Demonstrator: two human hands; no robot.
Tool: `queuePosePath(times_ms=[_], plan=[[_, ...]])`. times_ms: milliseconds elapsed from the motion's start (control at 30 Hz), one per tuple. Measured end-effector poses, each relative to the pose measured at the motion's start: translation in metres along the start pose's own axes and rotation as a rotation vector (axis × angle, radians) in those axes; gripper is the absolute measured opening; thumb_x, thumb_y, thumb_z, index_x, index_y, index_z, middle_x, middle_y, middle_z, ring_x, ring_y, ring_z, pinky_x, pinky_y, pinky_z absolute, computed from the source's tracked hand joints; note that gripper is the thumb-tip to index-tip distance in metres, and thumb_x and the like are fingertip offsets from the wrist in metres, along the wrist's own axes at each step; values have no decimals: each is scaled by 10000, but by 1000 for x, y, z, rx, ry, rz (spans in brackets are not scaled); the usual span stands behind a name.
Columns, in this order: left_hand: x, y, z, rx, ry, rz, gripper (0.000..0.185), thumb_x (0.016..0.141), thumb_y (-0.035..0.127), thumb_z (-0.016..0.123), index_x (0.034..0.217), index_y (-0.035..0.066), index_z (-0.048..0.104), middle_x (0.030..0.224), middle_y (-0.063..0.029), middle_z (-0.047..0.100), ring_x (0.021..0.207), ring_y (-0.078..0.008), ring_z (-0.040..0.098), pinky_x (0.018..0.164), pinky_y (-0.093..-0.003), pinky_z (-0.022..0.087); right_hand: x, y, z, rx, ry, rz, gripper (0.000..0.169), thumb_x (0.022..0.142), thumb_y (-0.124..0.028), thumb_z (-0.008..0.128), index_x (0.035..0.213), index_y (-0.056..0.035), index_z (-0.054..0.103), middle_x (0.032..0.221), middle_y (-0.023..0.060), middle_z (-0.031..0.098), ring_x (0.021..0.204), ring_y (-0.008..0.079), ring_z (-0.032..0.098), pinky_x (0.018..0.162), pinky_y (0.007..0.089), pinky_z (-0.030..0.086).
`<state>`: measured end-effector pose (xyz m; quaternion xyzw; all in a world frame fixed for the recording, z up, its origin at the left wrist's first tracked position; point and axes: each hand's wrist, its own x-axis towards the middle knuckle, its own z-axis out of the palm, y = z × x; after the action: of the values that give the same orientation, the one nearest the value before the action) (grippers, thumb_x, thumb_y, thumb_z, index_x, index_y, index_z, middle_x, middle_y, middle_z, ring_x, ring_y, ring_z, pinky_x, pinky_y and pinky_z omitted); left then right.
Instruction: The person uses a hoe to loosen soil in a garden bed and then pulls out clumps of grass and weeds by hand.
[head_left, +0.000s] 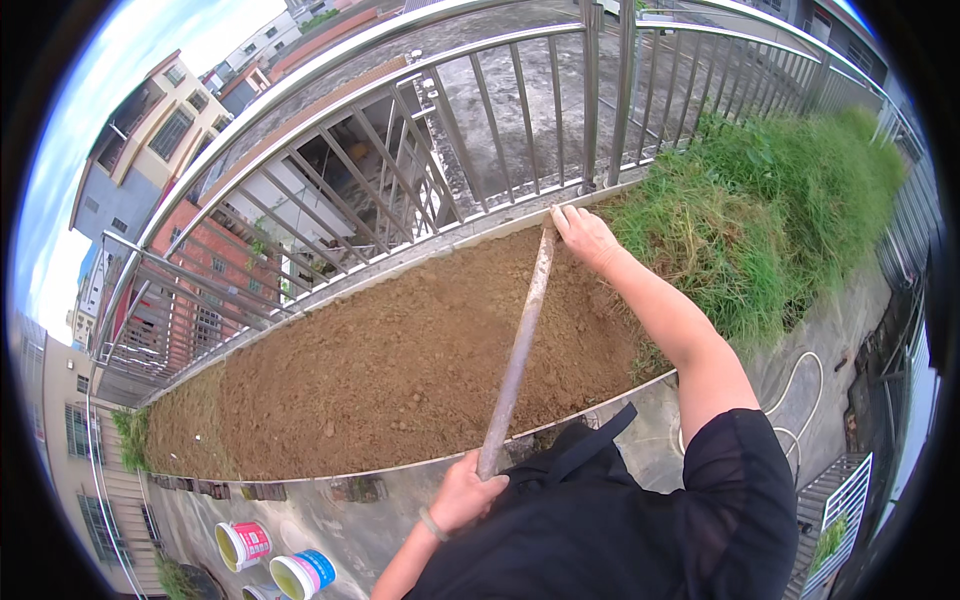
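Note:
A long, worn handle (519, 352) slants across a raised bed of loose brown soil (360, 367). My left hand (466, 491) is closed around its near end, close to my body, and a pale bangle sits on that wrist. Stretched out to the bed's far edge, my right hand (583, 236) has its fingers curled over the handle's far end. That end is smeared with soil, and my fingers partly cover it, so whether a tool head is fixed there cannot be told.
Tall green grass (750, 225) fills the bed's right end. A stainless steel railing (480, 127) runs along the far side. Plastic buckets (302, 574) stand on the concrete floor (397, 525) at lower left. A pale hose (814, 375) loops on the right.

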<state>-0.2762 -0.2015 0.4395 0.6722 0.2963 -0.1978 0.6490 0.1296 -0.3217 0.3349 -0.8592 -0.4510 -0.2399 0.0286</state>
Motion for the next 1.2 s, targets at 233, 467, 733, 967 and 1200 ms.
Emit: queuePosePath(times_ms=[233,467,733,967,1200], plan=[[-3,-2,-14,-278,-166,-48,180,776,25,609,780,44,430,505,9,429,372,-75,418,351,-214,332,11,13,-13,100,-213,-163,410,736,-41,508,1134,35,452,951,161,533,793,279,600,667,357,502],[-6,-4,-18,-196,-158,-25,167,782,44,601,780,56,435,539,-4,461,376,-78,428,336,-220,334,22,33,-29,720,122,316,129,817,40,441,901,-13,524,821,168,608,753,275,621,668,347,505],[1,-10,-14,-210,-63,30,169,775,50,592,761,58,424,529,-1,462,376,-80,436,334,-224,357,23,46,-18,777,62,453,380,704,-101,696,1021,5,515,984,115,556,893,206,567,804,310,468],[-1,12,-14,-199,-62,21,171,778,34,592,776,48,422,524,-3,455,375,-80,433,332,-224,353,16,-4,-20,9,-55,18,662,660,-235,716,1219,-51,412,1042,96,489,962,237,513,779,353,442],[-1,26,-20,-185,-82,43,166,783,26,588,815,44,426,518,-2,449,373,-75,425,337,-222,348,21,23,6,-84,0,-149,329,753,-181,588,1008,-14,467,797,77,529,747,229,574,604,306,486]])
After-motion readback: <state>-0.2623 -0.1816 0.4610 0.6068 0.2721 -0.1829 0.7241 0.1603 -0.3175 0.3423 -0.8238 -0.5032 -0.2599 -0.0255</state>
